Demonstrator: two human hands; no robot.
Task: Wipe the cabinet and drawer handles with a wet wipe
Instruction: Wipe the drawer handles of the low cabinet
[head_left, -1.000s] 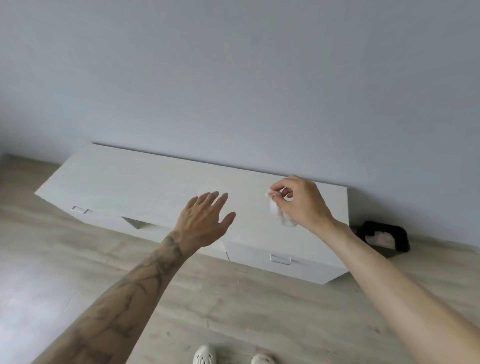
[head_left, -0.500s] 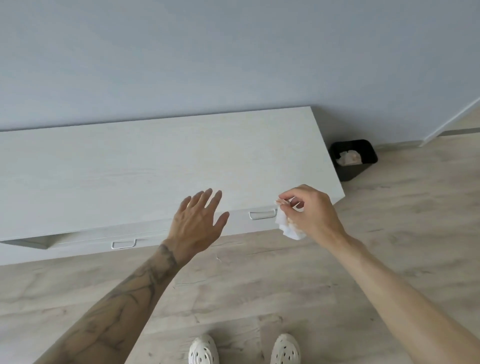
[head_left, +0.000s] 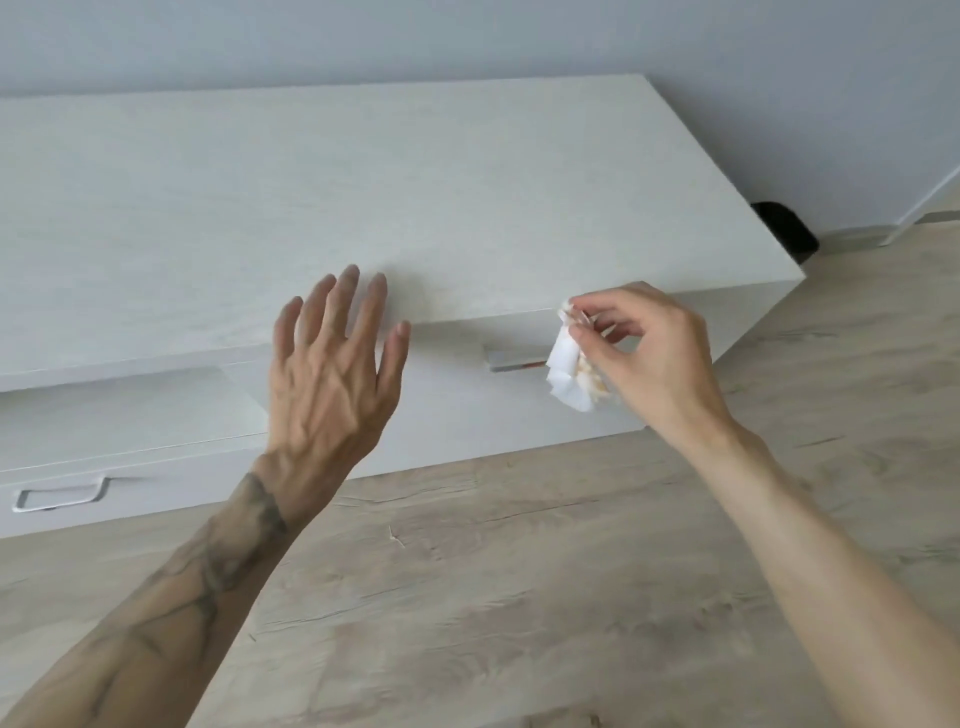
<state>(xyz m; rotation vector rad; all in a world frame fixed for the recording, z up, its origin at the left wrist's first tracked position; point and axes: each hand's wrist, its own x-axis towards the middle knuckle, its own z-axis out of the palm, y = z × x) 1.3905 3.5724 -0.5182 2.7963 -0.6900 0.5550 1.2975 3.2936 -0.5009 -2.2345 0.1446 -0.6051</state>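
Note:
A long, low white cabinet stands against the wall. My right hand pinches a crumpled white wet wipe between thumb and fingers, right at the right end of a metal drawer handle. My left hand hovers in front of the cabinet's front edge with straight, spread fingers and holds nothing. A second metal handle sits on a lower drawer front at the far left. One drawer at the left stands pulled out a little.
A black bin stands on the floor behind the cabinet's right end, by the wall. Light wood flooring spreads in front of the cabinet. A white skirting board runs at the far right.
The view has come much closer to the cabinet. My right hand with the wipe has reached the right end of the drawer handle. My left hand stays spread.

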